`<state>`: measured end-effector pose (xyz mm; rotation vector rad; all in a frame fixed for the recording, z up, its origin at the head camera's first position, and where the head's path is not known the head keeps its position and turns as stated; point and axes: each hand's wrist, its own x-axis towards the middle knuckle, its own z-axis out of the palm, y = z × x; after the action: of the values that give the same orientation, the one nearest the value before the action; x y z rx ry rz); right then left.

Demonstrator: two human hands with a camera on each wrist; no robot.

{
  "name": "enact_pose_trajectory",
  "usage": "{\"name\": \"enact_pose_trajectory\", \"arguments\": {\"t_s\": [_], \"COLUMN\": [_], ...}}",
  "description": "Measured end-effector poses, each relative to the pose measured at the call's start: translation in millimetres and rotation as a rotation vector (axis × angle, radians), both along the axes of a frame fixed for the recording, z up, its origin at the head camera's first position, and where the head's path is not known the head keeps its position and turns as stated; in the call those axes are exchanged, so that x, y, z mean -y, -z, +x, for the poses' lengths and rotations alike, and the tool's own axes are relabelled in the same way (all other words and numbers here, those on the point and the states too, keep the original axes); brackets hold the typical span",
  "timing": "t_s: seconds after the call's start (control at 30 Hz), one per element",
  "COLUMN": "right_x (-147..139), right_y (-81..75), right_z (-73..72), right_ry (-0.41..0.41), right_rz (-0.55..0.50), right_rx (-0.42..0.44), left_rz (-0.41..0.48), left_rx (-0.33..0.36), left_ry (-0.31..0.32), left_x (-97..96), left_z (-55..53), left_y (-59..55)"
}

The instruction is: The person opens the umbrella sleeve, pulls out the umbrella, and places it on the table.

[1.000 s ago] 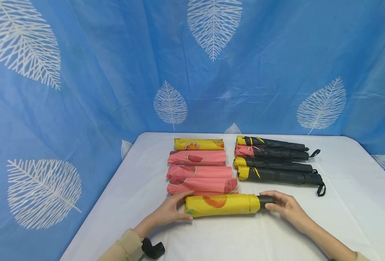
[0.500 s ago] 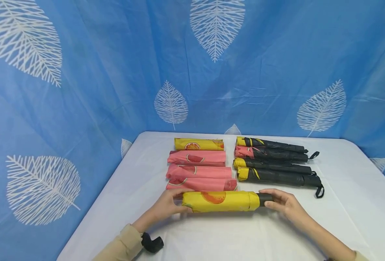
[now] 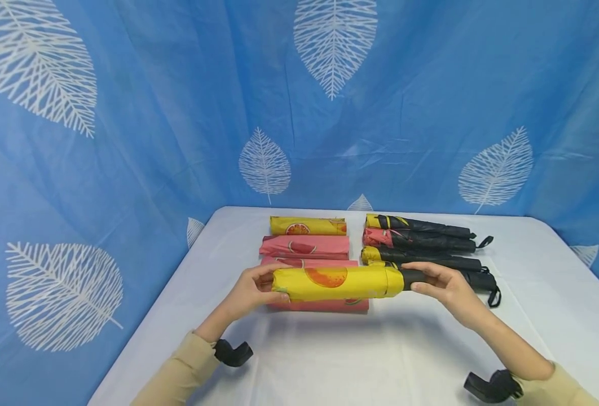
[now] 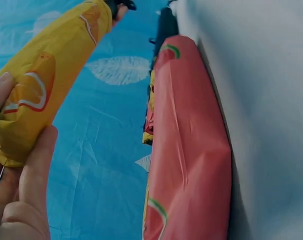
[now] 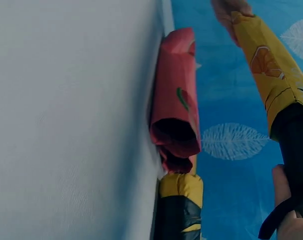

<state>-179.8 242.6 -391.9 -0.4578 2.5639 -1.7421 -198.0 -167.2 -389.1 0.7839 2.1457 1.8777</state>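
Held level above the table is a folded umbrella (image 3: 362, 282) in a yellow sleeve printed with orange slices, its black handle (image 3: 412, 278) sticking out on the right. My left hand (image 3: 245, 290) grips the sleeve's left end between thumb and fingers. The fingers (image 4: 35, 170) curl under that end in the left wrist view. My right hand (image 3: 450, 293) pinches the black handle, and a dark strap (image 5: 281, 212) hangs there in the right wrist view. Directly beneath the umbrella lies the nearest pink watermelon-print sleeve (image 3: 320, 306), partly covered by it in the head view; its open end (image 5: 175, 131) looks hollow.
Behind, more pink sleeves (image 3: 320, 248) and a yellow sleeve (image 3: 320, 225) lie in a row on the white table (image 3: 330, 361). To their right rest several folded umbrellas, mostly black with yellow or pink tips (image 3: 431, 258). A blue leaf-print cloth (image 3: 406, 113) hangs around the table.
Both hands have raised the yellow-sleeved umbrella off the table, farther up in the head view. It now overlaps the front pink sleeves, and its shadow shows below.
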Motion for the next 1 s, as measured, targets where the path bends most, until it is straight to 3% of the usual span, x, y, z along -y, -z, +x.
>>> {"name": "enact_pose_trajectory", "arguments": {"t_s": [0.13, 0.37, 0.8, 1.0], "right_x": [2, 4, 5, 3], "right_y": [-2.3, -3.2, 1.8, 4.6], "right_z": [1.2, 0.1, 0.7, 1.3], "right_ry": [0.043, 0.046, -0.038, -0.052], "right_rz": [-0.054, -0.215, -0.428, -0.482], "right_rx": [0.001, -0.019, 0.007, -0.004], "left_rz": [0.045, 0.163, 0.143, 0.127], "left_rx": [0.024, -0.023, -0.012, -0.032], "left_ry": [-0.032, -0.047, -0.026, -0.05], "left_x": [-4.2, -25.3, -28.0, -24.6], "left_z": [-2.3, -10.2, -11.6, -8.4], "left_y": [0.5, 5.4, 7.5, 9.6]}}
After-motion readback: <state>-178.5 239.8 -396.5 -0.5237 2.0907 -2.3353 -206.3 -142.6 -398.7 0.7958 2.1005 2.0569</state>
